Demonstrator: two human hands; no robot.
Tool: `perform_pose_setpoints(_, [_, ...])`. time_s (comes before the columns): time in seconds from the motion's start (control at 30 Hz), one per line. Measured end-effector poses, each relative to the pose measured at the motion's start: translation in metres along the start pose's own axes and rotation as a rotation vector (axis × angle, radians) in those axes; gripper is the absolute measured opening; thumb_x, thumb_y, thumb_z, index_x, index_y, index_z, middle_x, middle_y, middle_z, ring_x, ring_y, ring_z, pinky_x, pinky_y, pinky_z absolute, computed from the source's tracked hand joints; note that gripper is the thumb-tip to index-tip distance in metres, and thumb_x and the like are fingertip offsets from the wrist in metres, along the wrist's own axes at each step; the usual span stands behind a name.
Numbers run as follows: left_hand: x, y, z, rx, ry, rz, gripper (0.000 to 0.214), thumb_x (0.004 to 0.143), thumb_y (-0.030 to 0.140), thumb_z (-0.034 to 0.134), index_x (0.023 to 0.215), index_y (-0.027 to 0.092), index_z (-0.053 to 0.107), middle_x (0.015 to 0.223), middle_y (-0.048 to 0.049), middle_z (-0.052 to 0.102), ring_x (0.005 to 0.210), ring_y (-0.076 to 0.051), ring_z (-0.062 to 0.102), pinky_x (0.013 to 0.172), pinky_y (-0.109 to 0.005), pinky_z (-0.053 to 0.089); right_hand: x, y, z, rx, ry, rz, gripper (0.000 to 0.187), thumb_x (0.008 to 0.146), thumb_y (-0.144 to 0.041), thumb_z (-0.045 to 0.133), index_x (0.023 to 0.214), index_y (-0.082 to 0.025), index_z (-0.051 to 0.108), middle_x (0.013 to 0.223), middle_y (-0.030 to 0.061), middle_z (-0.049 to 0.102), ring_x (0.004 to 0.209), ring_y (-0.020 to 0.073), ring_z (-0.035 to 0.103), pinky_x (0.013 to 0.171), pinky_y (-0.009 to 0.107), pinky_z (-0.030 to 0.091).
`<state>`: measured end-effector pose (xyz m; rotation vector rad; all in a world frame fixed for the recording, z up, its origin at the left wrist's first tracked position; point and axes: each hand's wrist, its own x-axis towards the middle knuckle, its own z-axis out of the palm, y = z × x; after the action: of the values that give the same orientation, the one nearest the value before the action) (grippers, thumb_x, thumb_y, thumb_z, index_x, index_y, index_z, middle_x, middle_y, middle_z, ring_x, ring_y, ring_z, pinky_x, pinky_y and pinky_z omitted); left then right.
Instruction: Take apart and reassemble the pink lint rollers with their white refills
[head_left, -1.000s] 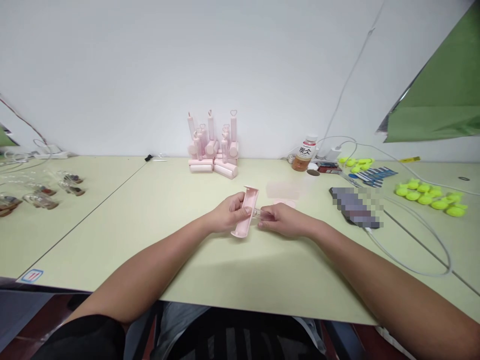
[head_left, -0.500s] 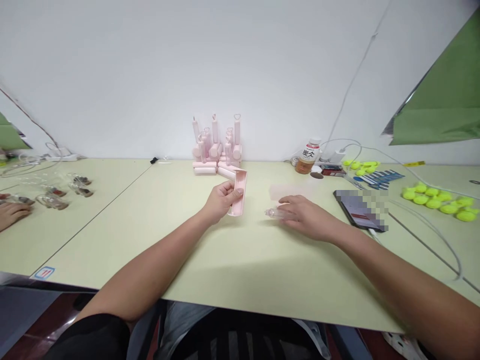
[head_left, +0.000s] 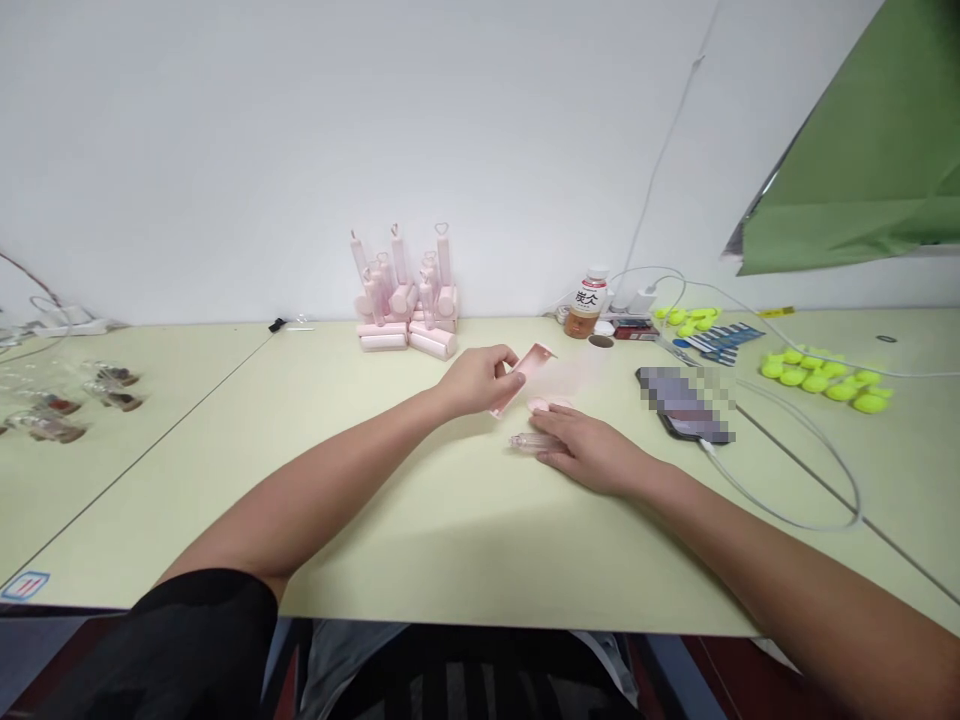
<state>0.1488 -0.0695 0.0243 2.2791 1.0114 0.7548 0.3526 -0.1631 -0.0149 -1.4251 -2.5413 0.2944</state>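
A: Pink plastic, was that what the left hand [head_left: 480,378] had?

B: Yes. Its grip was closed on the lower end of a long pink cover [head_left: 527,368], thumb on top, and the cover was tilted up off the desk [head_left: 420,500], pointing away to the right.

A: And the right hand [head_left: 589,452]?

B: It lay low on the desk, fingertips against a clear tube [head_left: 527,441] that rested there. I could not tell whether that grip pinched the tube or only touched it.

A: Anything between them?

B: A small pink pad [head_left: 541,404] sat on the desk just beyond the tube, under the cover's raised end.

A: Further out?

B: A stack of pink rollers [head_left: 405,300] stood by the wall, a bottle [head_left: 586,305] to its right, and a phone [head_left: 682,405] near the right hand.
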Motion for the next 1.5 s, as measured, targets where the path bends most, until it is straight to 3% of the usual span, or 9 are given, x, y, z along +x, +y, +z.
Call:
perform_pose_setpoints(0.1, [0.018,0.007,0.013,0.251,-0.094,0.059,0.021,0.084,0.036,0.057,0.090,0.019,0.068,0.066,-0.0013,0.067,0.065,-0.018,0.061,0.058,-0.027,0.038,-0.005,-0.004,0.000,0.000,-0.026,0.033,0.026,0.089,-0.030,0.053,0.112,-0.020,0.060,0.114,0.0140,0.066,0.110,0.0312,0.058,0.090,0.043,0.047])
perform_pose_setpoints(0.23, [0.037,0.013,0.038,0.653,-0.205,0.216,0.023,0.087,0.033,0.054,0.091,0.018,0.071,0.089,-0.0077,0.071,0.082,-0.022,0.065,0.063,-0.030,0.041,-0.011,-0.007,0.005,-0.026,-0.027,0.050,0.031,0.089,-0.031,0.052,0.115,-0.017,0.062,0.128,0.0169,0.061,0.118,0.0332,0.054,0.094,0.044,0.045])
perform_pose_setpoints(0.33, [0.046,0.015,0.052,0.773,-0.242,0.303,0.023,0.088,0.028,0.055,0.098,0.016,0.071,0.097,-0.0120,0.069,0.090,-0.025,0.066,0.067,-0.032,0.043,-0.013,-0.011,0.006,-0.036,-0.030,0.065,0.030,0.089,-0.032,0.052,0.113,-0.016,0.063,0.128,0.0170,0.062,0.118,0.0329,0.055,0.094,0.044,0.045])
perform_pose_setpoints(0.53, [0.055,0.022,0.058,0.822,-0.326,0.368,0.020,0.081,0.022,0.062,0.095,0.014,0.073,0.096,-0.0133,0.068,0.086,-0.025,0.067,0.065,-0.032,0.043,-0.014,-0.015,0.005,-0.024,-0.032,0.092,0.023,0.089,-0.031,0.052,0.103,-0.017,0.064,0.111,0.0156,0.067,0.110,0.0319,0.057,0.087,0.042,0.048])
perform_pose_setpoints(0.7, [0.063,0.025,0.060,0.823,-0.407,0.422,0.019,0.083,0.023,0.061,0.091,0.013,0.074,0.095,-0.0147,0.069,0.083,-0.025,0.068,0.064,-0.032,0.042,-0.013,-0.009,0.009,-0.025,0.016,0.065,0.039,0.089,-0.033,0.053,0.122,-0.015,0.063,0.133,0.0168,0.061,0.127,0.0351,0.049,0.101,0.048,0.043])
perform_pose_setpoints(0.83, [0.068,0.023,0.061,0.832,-0.457,0.455,0.021,0.086,0.027,0.059,0.093,0.013,0.073,0.094,-0.0141,0.070,0.083,-0.026,0.068,0.063,-0.032,0.041,-0.012,-0.008,0.009,-0.022,0.015,0.053,0.043,0.088,-0.033,0.055,0.126,-0.014,0.063,0.139,0.0157,0.057,0.133,0.0356,0.044,0.106,0.050,0.039])
perform_pose_setpoints(1.1, [0.070,0.016,0.059,0.859,-0.464,0.459,0.021,0.083,0.023,0.062,0.099,0.014,0.071,0.099,-0.0132,0.070,0.087,-0.025,0.068,0.063,-0.031,0.041,-0.014,-0.015,0.007,-0.034,-0.033,0.120,0.038,0.090,-0.032,0.052,0.120,-0.013,0.063,0.129,0.0176,0.062,0.127,0.0352,0.049,0.102,0.048,0.043])
perform_pose_setpoints(1.3, [0.064,0.012,0.058,0.864,-0.461,0.501,0.025,0.079,0.027,0.069,0.100,0.014,0.069,0.101,-0.0128,0.068,0.087,-0.024,0.067,0.061,-0.030,0.040,-0.012,-0.008,0.009,-0.027,0.024,0.109,0.037,0.089,-0.034,0.053,0.118,-0.014,0.066,0.131,0.0170,0.062,0.123,0.0357,0.052,0.099,0.050,0.045])
perform_pose_setpoints(1.5, [0.059,0.009,0.061,0.835,-0.427,0.525,0.022,0.083,0.027,0.063,0.099,0.013,0.069,0.099,-0.0129,0.068,0.086,-0.025,0.068,0.060,-0.031,0.040,-0.012,0.000,0.013,0.005,0.095,0.086,0.036,0.089,-0.034,0.055,0.119,-0.018,0.066,0.136,0.0144,0.058,0.126,0.0329,0.050,0.101,0.048,0.044])
